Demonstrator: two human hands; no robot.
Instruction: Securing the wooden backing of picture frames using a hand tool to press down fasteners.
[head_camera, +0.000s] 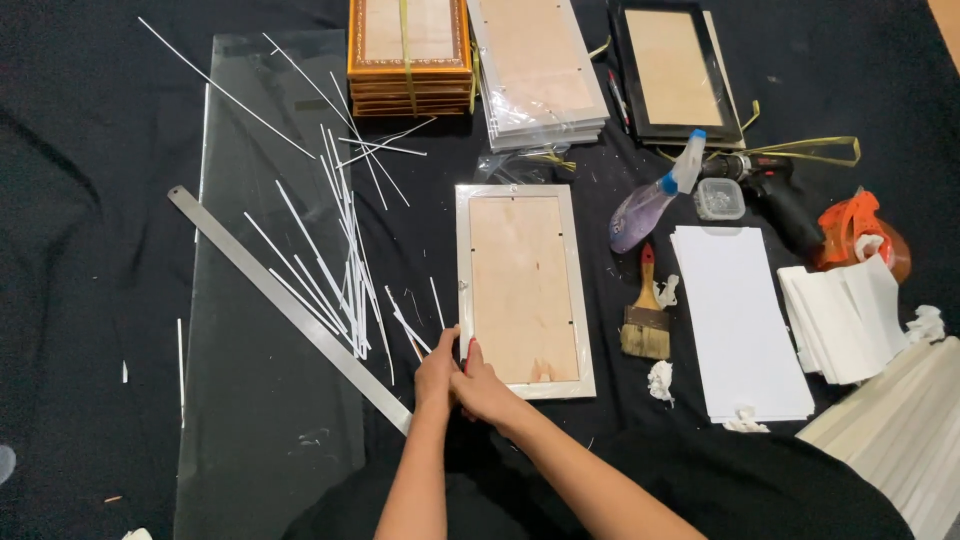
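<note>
Head view — I see both hands at the near left corner of the silver frame (523, 290) on the black counter: left hand (436, 375) steadying, right hand (484, 392) pinching a small red tool (470, 352) — careful pressure needed.

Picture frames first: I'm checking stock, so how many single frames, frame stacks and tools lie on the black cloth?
Single frames: 2, silver frame under both hands, black frame
Frame stacks: 2, gold stack, silver stack
Tools: 4, brush, spray bottle, drill, ruler
Total: 8

surface: black cloth (80, 300) | covers whole view | light: even, overhead
</note>
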